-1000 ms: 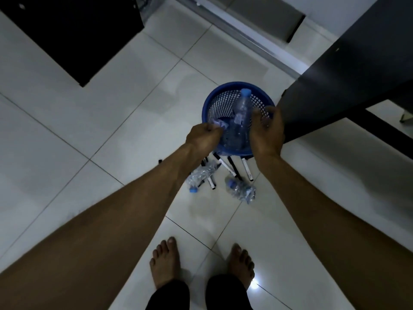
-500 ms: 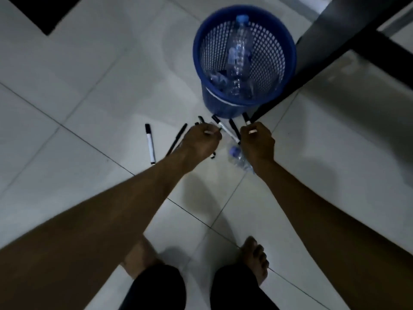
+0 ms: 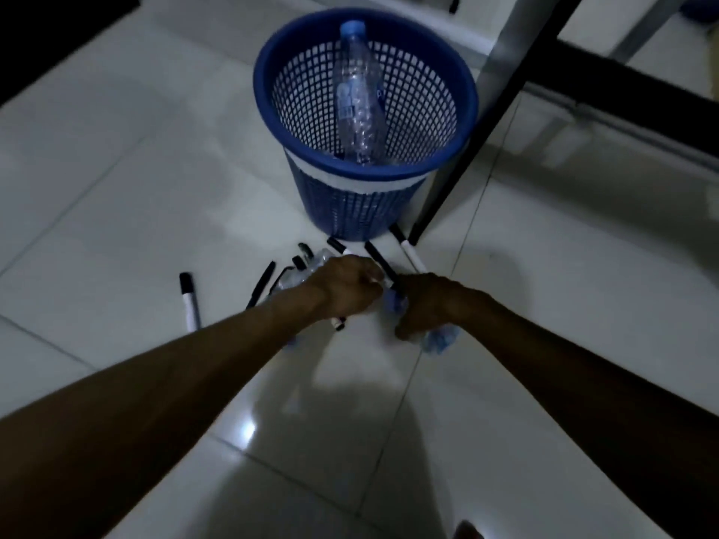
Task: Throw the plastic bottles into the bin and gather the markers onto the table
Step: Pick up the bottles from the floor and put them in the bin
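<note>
A blue mesh bin (image 3: pixel 352 210) stands on the tiled floor with a clear plastic bottle (image 3: pixel 358 99) leaning upright inside it. Several black-and-white markers lie on the floor in front of the bin; one marker (image 3: pixel 189 301) lies apart at the left, another marker (image 3: pixel 408 249) by the bin's right foot. My left hand (image 3: pixel 346 285) is closed over a crushed clear bottle (image 3: pixel 307 268) on the floor. My right hand (image 3: pixel 428 305) grips a second crushed bottle (image 3: pixel 441 338) with a blue cap, just right of the left hand.
A dark table leg (image 3: pixel 478 126) slants down to the floor right beside the bin. A dark crossbar (image 3: pixel 630 87) runs along the upper right. A black piece of furniture (image 3: pixel 46 29) fills the top left corner. One bare foot (image 3: pixel 469 532) shows at the bottom edge.
Both hands came down from the bin's rim to the floor in front of it and closed on the two crushed bottles. The view has dropped closer to the floor.
</note>
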